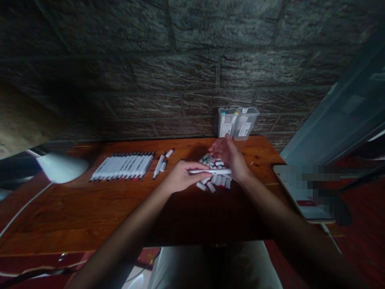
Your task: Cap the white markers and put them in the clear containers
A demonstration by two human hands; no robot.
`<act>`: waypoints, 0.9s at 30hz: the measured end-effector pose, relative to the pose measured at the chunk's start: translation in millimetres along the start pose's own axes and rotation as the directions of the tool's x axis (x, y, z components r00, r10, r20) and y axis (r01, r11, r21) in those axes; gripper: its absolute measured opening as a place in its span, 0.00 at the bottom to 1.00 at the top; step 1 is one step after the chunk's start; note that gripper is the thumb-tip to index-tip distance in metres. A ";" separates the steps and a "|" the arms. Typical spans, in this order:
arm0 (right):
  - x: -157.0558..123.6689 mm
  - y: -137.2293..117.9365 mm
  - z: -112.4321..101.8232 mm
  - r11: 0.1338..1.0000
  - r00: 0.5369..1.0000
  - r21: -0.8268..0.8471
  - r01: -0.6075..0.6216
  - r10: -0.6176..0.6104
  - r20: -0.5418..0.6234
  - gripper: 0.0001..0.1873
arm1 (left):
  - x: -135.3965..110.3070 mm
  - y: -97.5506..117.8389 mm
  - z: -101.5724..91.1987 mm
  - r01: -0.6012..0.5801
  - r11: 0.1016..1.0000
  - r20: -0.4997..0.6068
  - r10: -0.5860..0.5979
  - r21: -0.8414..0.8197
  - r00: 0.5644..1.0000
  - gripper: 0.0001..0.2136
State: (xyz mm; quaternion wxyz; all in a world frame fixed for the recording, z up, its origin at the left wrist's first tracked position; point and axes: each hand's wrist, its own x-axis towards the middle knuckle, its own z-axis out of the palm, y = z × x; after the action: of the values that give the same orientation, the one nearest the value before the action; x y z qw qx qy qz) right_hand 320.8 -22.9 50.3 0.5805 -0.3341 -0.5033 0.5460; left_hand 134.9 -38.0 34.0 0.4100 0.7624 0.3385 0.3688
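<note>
My left hand (188,176) pinches a white marker (207,171) between thumb and fingers, holding it level above a heap of loose marker caps (214,185). My right hand (230,154) is raised beside the marker's right end, its fingers apart and nothing seen in them. Whether its palm touches the marker I cannot tell. The caps are mostly white, some with coloured ends, and both hands hide part of the heap. Left of my left hand lie a single marker (159,165) and two loose caps (169,153).
A neat row of white markers (122,166) lies on the wooden table (120,208). Two clear plastic containers (246,124) stand against the stone wall, the left one holding a few markers. A white lamp (61,166) is at left, a pale flat object (296,188) at right.
</note>
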 end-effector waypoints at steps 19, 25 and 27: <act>-0.7 -9.2 -9.9 0.988 1.000 -0.150 0.031 -0.031 0.001 0.21 | 7.3 -0.1 -23.7 0.121 0.944 -0.163 -0.178 -0.306 0.970 0.17; 1.9 -9.6 -15.3 0.992 0.997 -0.097 0.077 -0.077 -0.005 0.18 | 4.6 5.2 -21.3 0.148 0.923 -0.049 -0.177 -0.356 0.983 0.18; 3.4 -9.0 -16.9 0.996 0.996 -0.022 0.091 -0.091 -0.026 0.16 | 3.1 11.4 -21.7 0.158 0.923 0.020 -0.161 -0.350 0.987 0.20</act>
State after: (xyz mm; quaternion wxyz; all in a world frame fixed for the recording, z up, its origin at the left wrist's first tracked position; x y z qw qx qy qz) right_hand 339.2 -18.5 54.9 0.6079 -0.3240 -0.5157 0.5094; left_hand 120.7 -32.3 53.3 0.5664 0.6455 0.3299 0.3920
